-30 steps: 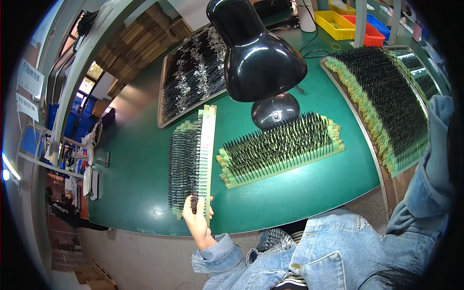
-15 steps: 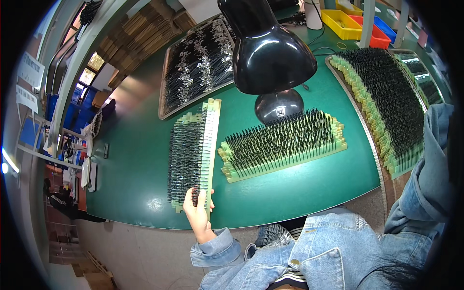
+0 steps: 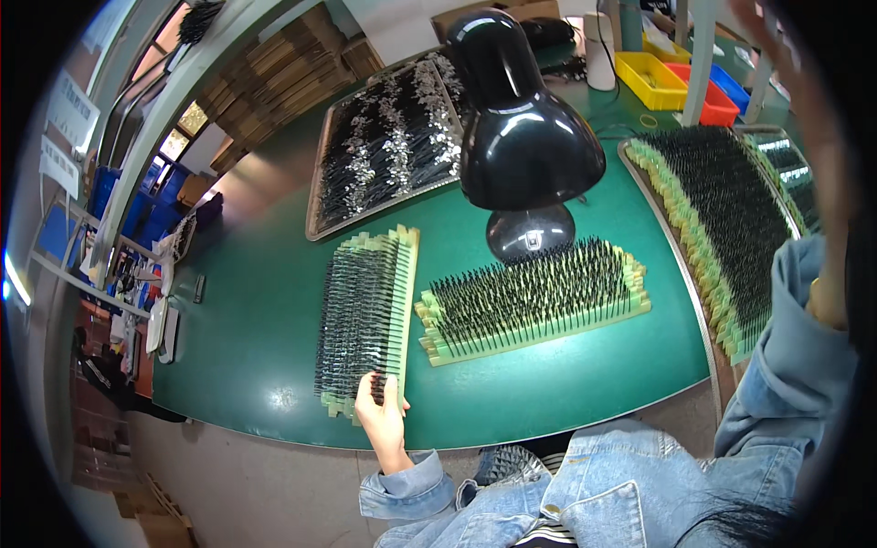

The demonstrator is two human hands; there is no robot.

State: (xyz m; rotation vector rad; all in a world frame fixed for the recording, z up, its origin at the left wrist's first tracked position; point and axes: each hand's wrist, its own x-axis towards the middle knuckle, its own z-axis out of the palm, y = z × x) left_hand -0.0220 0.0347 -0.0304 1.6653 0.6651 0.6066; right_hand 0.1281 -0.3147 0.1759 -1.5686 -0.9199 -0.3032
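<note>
My left hand (image 3: 384, 416) is closed on the near end of a pale green strip (image 3: 408, 292) set with thin black pins. That strip lies along the right side of a stack of similar pinned strips (image 3: 352, 310), left of the table's middle. To its right lies a second group of green strips (image 3: 539, 315) with black pins standing up. At the far right edge, my right forearm (image 3: 827, 183) is raised and blurred beside a large tray load of pinned strips (image 3: 731, 201). The fingers of my right hand are too smeared to make out.
A black desk lamp (image 3: 530, 146) stands over the green table (image 3: 247, 347). Behind it lies a metal tray (image 3: 315, 205) of black and silvery pieces. Yellow (image 3: 650, 80), red (image 3: 717, 108) and blue bins (image 3: 728, 85) stand at the back right. Stacked cardboard (image 3: 283, 73) is beyond the table.
The strip in my left hand has tilted down against the stack, so its pale face no longer shows. My right forearm has come into view, raised at the right. The view has shifted slightly.
</note>
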